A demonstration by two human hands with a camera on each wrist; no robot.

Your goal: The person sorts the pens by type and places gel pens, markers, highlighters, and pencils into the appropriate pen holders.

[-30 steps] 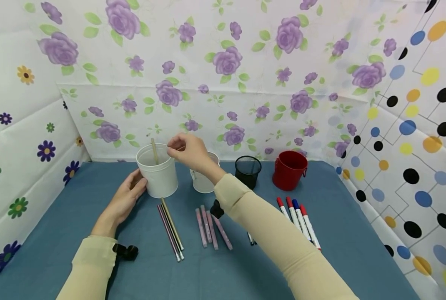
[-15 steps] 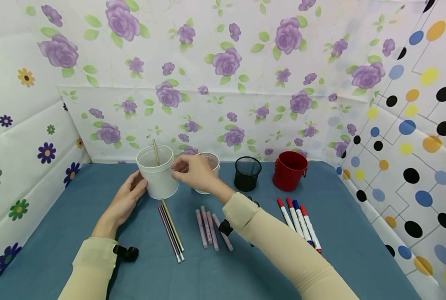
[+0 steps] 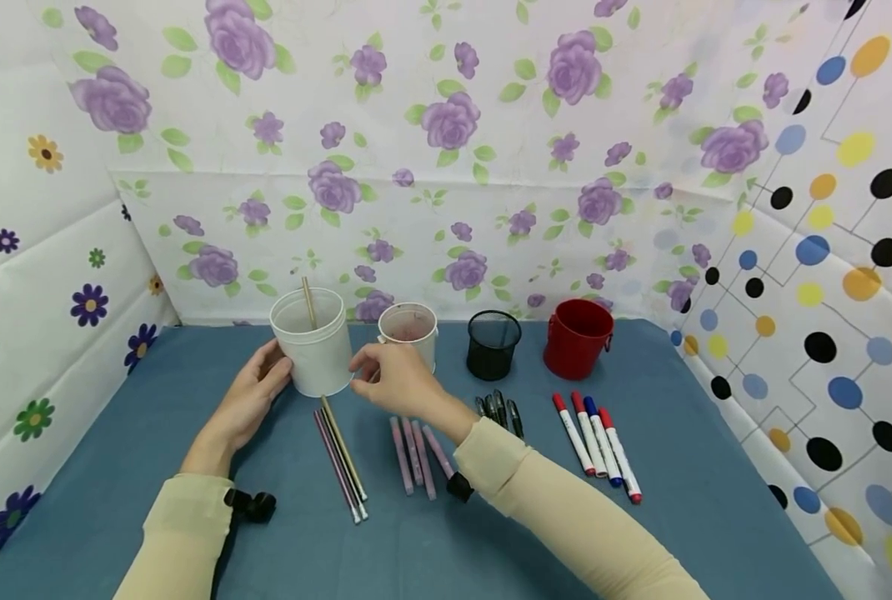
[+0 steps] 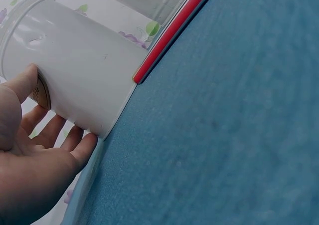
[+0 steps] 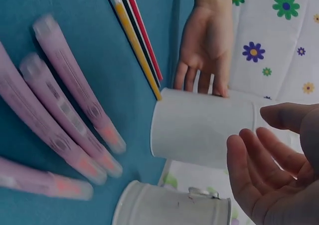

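My left hand [image 3: 247,396] holds the left side of a tall white bucket [image 3: 314,358], thumb in front and fingers behind, as the left wrist view also shows. A pale wooden stick [image 3: 308,302] leans inside the bucket and pokes out above its rim. Just right of the bucket hovers my right hand [image 3: 401,379], fingers loosely bent with nothing in them. In the right wrist view, its fingertips overlap the bucket's upper side. Several slim sticks with silvery ends [image 3: 341,462], resembling paintbrushes, lie on the cloth before the bucket.
Behind the right hand stands a smaller white bucket [image 3: 408,323]. Further right are a black mesh cup [image 3: 493,350] and a red bucket [image 3: 577,342]. Several pink highlighters [image 3: 419,458], black pens [image 3: 500,410] and white markers with red or blue caps [image 3: 599,442] lie in front.
My right hand has come down from the bucket's rim and shifted slightly right, uncovering the smaller white bucket and the black pens. My left hand and the tall bucket have stayed in place.
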